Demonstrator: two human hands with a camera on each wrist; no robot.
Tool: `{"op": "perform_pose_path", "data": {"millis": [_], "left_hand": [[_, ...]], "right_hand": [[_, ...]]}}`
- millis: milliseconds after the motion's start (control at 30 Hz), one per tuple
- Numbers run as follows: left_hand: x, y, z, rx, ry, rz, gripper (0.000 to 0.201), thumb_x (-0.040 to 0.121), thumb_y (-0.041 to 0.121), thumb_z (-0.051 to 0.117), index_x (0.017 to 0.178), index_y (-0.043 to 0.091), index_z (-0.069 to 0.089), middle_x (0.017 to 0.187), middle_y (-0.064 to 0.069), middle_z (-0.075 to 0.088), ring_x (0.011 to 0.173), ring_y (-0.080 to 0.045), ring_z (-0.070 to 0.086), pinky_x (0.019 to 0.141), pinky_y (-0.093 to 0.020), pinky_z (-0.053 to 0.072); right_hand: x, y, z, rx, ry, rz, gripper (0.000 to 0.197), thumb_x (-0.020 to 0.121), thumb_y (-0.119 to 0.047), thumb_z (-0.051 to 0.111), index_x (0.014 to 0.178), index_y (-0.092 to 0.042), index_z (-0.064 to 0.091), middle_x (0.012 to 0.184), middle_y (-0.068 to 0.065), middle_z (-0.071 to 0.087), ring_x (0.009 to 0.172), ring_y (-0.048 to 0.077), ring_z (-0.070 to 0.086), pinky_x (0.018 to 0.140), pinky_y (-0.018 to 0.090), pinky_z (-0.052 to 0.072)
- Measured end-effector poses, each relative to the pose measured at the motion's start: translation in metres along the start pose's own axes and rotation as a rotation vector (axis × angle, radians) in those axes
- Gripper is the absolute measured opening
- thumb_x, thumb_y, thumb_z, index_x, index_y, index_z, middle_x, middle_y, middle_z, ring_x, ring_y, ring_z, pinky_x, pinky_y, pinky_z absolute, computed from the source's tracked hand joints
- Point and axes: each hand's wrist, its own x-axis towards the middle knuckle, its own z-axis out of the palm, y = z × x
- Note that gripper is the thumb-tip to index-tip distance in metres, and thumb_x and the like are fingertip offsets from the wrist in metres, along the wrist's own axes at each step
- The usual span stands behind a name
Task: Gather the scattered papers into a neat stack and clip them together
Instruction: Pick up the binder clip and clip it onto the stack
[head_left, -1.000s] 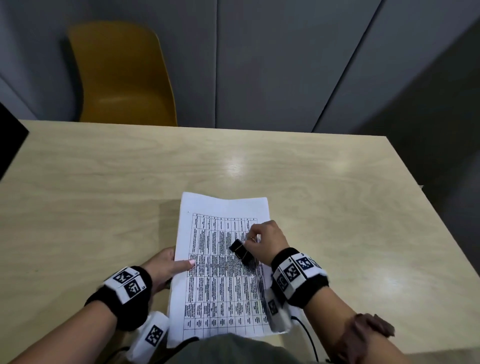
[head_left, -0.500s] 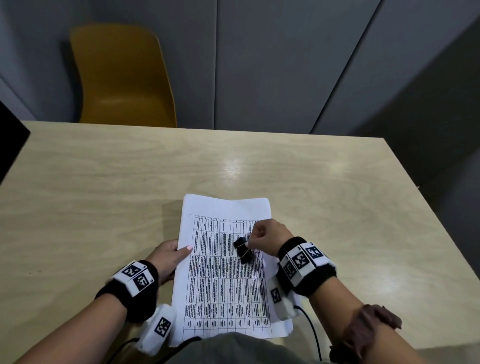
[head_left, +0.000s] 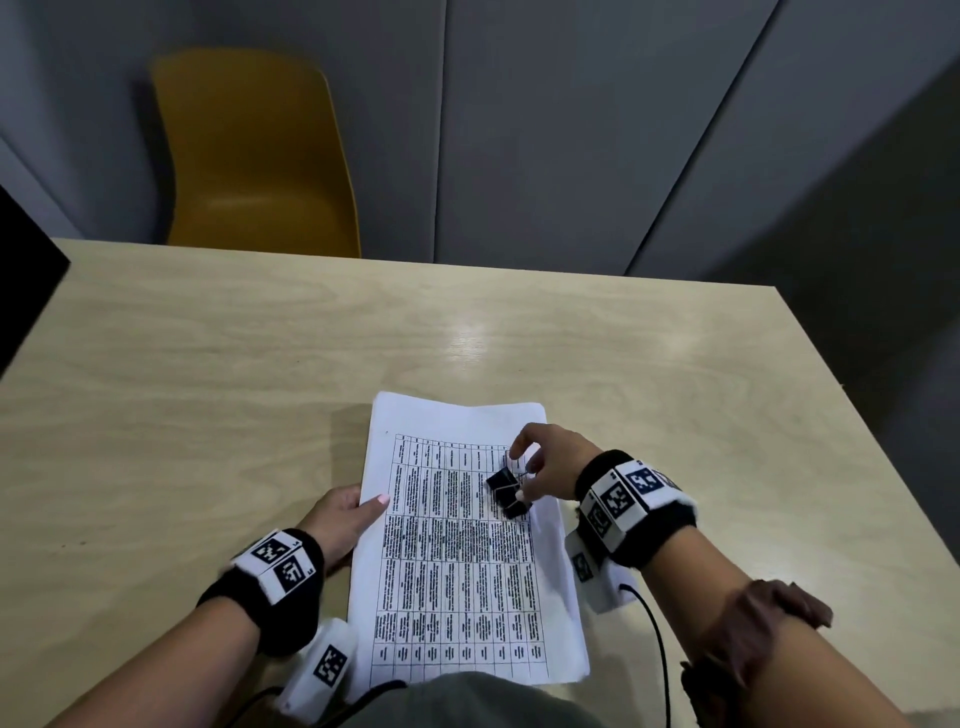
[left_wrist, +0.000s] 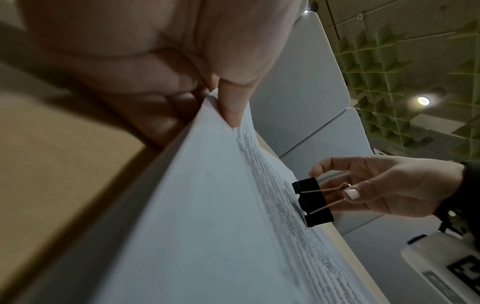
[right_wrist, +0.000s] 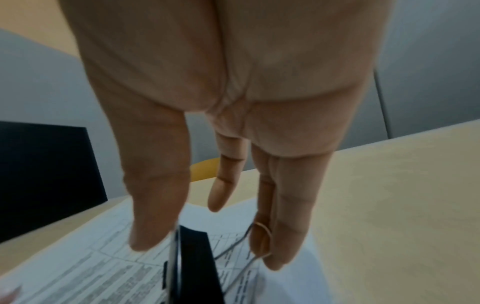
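A stack of white papers (head_left: 457, 561) printed with a table lies on the wooden table (head_left: 208, 364) near its front edge. My left hand (head_left: 348, 514) pinches the stack's left edge, thumb on top (left_wrist: 231, 107) and fingers underneath, lifting that side a little. My right hand (head_left: 545, 467) holds a black binder clip (head_left: 506, 491) by its wire handles, just above the right part of the sheet. In the left wrist view the binder clip (left_wrist: 313, 203) is held between thumb and fingers. In the right wrist view the binder clip (right_wrist: 192, 263) hangs over the papers (right_wrist: 109, 267).
A yellow chair (head_left: 249, 156) stands behind the table's far edge, against grey wall panels. A dark object (head_left: 26, 291) juts in at the far left. The table's right edge (head_left: 857, 415) drops off beyond my right arm.
My right hand has carried the clip slightly up and toward the far right part of the sheet. My left hand has stayed on the left edge.
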Motion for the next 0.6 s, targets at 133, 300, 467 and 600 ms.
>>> {"op": "perform_pose_path", "data": {"millis": [133,300,467,600], "left_hand": [[0.001,-0.001,-0.001,0.026,0.006,0.014,0.018,0.093,0.008,0.049,0.089,0.009,0.067,0.081,-0.002,0.075,0.074,-0.025,0.069,0.092,-0.055,0.047],[-0.001,0.003,0.000,0.040,-0.006,-0.039,0.016,0.091,0.013,0.054,0.095,0.004,0.067,0.081,-0.011,0.075,0.076,-0.030,0.069,0.085,-0.058,0.050],[0.003,0.010,0.000,0.062,0.028,-0.066,0.027,0.088,0.029,0.059,0.094,0.004,0.068,0.086,-0.016,0.074,0.080,-0.033,0.070,0.078,-0.053,0.055],[0.005,0.001,0.001,0.179,0.089,0.113,0.014,0.088,0.025,0.060,0.082,0.018,0.070,0.082,-0.008,0.075,0.082,-0.031,0.070,0.085,-0.050,0.053]], "right_hand": [[0.003,-0.010,-0.007,-0.199,-0.037,-0.043,0.037,0.073,-0.014,0.075,0.101,-0.021,0.052,0.106,0.005,0.058,0.088,0.020,0.052,0.069,0.024,0.042],[0.013,-0.024,-0.021,-0.191,0.101,-0.136,0.034,0.073,-0.004,0.073,0.102,-0.012,0.057,0.105,0.009,0.066,0.094,0.025,0.063,0.076,0.033,0.055],[0.028,-0.033,-0.035,-0.209,0.229,-0.196,0.029,0.069,-0.002,0.074,0.088,-0.013,0.055,0.095,0.009,0.067,0.089,0.026,0.063,0.077,0.035,0.055],[0.041,-0.044,-0.054,-0.309,0.284,-0.227,0.031,0.068,-0.002,0.073,0.073,-0.018,0.048,0.090,0.009,0.066,0.085,0.028,0.062,0.071,0.033,0.053]]}}
